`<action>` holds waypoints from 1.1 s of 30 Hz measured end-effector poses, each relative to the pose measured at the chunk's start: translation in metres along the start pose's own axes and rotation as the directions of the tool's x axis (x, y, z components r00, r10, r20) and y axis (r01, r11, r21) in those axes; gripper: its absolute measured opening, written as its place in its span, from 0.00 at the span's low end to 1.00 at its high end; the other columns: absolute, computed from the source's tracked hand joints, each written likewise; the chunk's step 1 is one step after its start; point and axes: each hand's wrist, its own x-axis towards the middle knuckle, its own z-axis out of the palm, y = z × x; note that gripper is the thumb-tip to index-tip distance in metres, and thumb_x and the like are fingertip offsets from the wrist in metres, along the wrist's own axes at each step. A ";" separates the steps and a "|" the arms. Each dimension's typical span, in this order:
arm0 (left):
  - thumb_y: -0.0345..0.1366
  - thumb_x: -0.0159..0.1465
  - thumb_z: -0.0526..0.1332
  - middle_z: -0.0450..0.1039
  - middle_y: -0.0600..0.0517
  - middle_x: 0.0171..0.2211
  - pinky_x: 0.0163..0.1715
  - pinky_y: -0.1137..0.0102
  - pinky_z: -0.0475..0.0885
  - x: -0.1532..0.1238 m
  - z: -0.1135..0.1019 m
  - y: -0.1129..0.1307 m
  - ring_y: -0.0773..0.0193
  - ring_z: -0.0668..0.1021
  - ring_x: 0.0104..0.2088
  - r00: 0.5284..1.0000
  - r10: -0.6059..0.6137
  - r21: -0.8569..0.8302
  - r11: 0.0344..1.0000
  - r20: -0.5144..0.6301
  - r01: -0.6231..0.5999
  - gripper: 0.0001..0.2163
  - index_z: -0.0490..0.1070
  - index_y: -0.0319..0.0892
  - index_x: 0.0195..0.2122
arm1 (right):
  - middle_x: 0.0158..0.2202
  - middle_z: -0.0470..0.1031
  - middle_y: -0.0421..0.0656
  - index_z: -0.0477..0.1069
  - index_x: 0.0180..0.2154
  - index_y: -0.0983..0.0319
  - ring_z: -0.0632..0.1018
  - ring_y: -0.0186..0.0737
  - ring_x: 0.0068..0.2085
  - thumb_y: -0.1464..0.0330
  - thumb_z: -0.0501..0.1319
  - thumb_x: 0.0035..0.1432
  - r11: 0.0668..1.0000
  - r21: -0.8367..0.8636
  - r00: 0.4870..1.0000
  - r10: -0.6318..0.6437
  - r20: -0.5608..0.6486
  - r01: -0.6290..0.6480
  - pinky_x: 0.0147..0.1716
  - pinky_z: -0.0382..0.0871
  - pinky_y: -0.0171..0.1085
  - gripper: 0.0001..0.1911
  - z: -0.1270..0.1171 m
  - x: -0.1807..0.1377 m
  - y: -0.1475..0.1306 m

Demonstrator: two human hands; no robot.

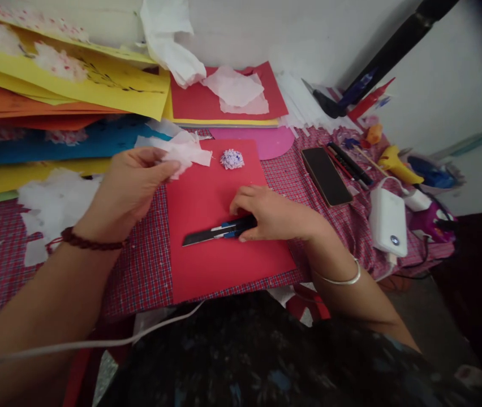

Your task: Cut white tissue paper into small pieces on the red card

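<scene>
My left hand [139, 172] pinches a piece of thin white tissue paper [188, 154] between thumb and fingers, over the upper left edge of a red sheet [207, 271]. Around the handle of dark scissors [205, 234] with blue parts, my right hand [266, 212] is closed; its fingers partly hide the handle. The scissors' blades are together and point left, low over the red sheet or resting on it, I cannot tell which. A small crumpled white ball with purple specks [232, 159] sits on the sheet's upper part, between and beyond both hands.
White paper scraps [56, 198] lie left of my left arm. Decorated yellow sheets [130, 85] are stacked at the back left. Tissue pieces [239, 90] top a red pad behind. Rightward lie a phone [326, 175], pens [349, 161] and a white power bank [388, 220] with cables.
</scene>
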 end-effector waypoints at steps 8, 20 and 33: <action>0.28 0.50 0.73 0.73 0.61 0.24 0.33 0.72 0.70 0.004 0.000 0.003 0.72 0.72 0.30 0.983 -0.180 -0.208 0.961 0.019 0.180 0.12 0.70 0.45 0.26 | 0.34 0.72 0.43 0.68 0.36 0.62 0.71 0.39 0.33 0.70 0.63 0.55 0.984 0.177 0.999 0.020 -0.050 -0.011 0.33 0.62 0.38 0.06 0.004 0.003 -0.003; 0.24 0.56 0.67 0.74 0.55 0.22 0.27 0.76 0.72 0.009 0.000 -0.009 0.72 0.75 0.25 0.991 -0.135 -0.263 0.957 -0.023 0.124 0.08 0.72 0.39 0.23 | 0.31 0.75 0.39 0.64 0.40 0.61 0.77 0.32 0.26 0.60 0.53 0.69 0.233 0.970 0.989 0.145 0.042 -0.075 0.25 0.75 0.31 0.11 0.020 0.012 -0.015; 0.19 0.61 0.60 0.75 0.55 0.22 0.22 0.78 0.71 0.013 -0.006 -0.004 0.72 0.75 0.22 0.976 -0.204 -0.286 0.933 0.077 0.218 0.11 0.69 0.39 0.25 | 0.29 0.75 0.40 0.69 0.45 0.65 0.76 0.32 0.24 0.61 0.59 0.66 0.012 0.996 0.974 0.209 0.086 -0.091 0.22 0.73 0.30 0.13 0.023 0.012 -0.013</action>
